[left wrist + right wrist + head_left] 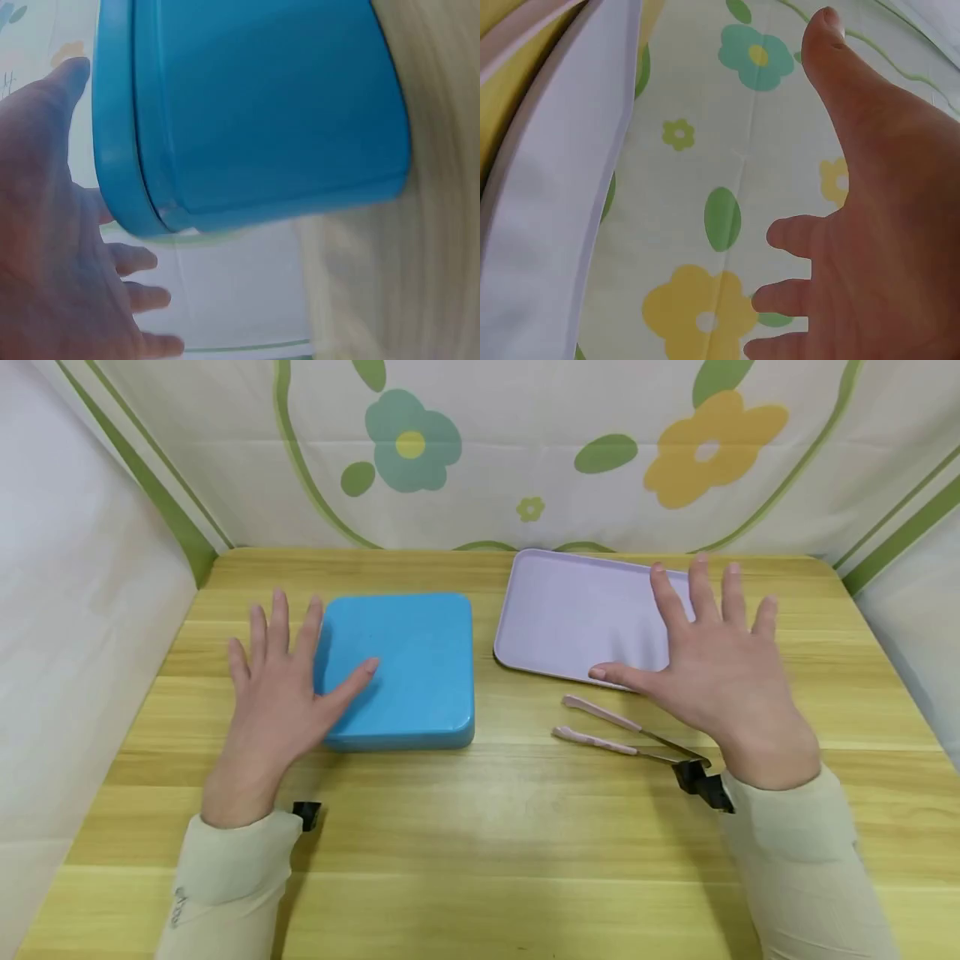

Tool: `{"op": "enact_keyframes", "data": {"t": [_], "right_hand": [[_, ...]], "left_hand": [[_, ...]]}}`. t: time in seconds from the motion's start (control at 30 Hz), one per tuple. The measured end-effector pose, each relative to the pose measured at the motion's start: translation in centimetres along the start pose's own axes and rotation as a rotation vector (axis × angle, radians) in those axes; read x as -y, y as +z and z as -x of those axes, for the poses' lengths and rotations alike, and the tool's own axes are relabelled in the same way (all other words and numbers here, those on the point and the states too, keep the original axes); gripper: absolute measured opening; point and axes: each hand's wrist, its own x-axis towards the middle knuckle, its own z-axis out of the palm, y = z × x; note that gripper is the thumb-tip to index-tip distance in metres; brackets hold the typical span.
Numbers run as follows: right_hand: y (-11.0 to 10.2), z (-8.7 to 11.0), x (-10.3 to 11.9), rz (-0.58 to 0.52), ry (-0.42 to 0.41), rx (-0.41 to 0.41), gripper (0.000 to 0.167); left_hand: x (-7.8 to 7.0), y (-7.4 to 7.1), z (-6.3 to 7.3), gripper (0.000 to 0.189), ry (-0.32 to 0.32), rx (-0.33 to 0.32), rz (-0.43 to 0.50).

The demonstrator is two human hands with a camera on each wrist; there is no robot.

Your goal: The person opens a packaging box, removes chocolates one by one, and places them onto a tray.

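A blue lidded box point(401, 668) stands on the table, its lid seam showing in the left wrist view. My left hand point(277, 710), palm down with fingers spread, is at the box's left side; its thumb overlaps the lid in the head view. To the right lies a shallow lilac tray point(577, 610). Over the tray's right part my right hand point(723, 672) is held with fingers spread and nothing in it. Below the tray lie tongs point(600, 742) with two pink-ended metal arms, their right end partly hidden by the black wrist mount.
The wooden table point(480, 860) ends at the back against a white curtain point(510, 468) printed with flowers. More white cloth hangs at the left and right sides. Black mounts point(306, 815) sit at both sleeve cuffs.
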Motion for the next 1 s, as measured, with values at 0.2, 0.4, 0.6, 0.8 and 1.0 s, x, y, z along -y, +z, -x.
{"op": "enact_keyframes", "data": {"t": [0.2, 0.4, 0.6, 0.8, 1.0], "right_hand": [[0.9, -0.4, 1.7, -0.035, -0.092, 0.031, 0.14], [2.4, -0.6, 4.5, -0.146, -0.208, 0.03, 0.141], [4.1, -0.7, 7.8, -0.221, -0.321, 0.011, 0.135], [5.9, -0.5, 10.6, -0.32, -0.418, 0.038, 0.126], [7.6, -0.1, 12.8, -0.422, -0.458, 0.072, 0.127]], "left_hand": [[1.7, -0.2, 0.5, 0.105, 0.004, 0.011, 0.113], [3.3, -0.3, 0.9, 0.098, -0.051, 0.081, 0.319], [4.8, -0.1, 1.0, 0.107, -0.057, 0.214, 0.466], [5.9, 0.5, 1.4, 0.123, 0.044, 0.364, 0.639], [6.1, 0.8, 1.5, 0.134, 0.077, 0.411, 0.705]]}}
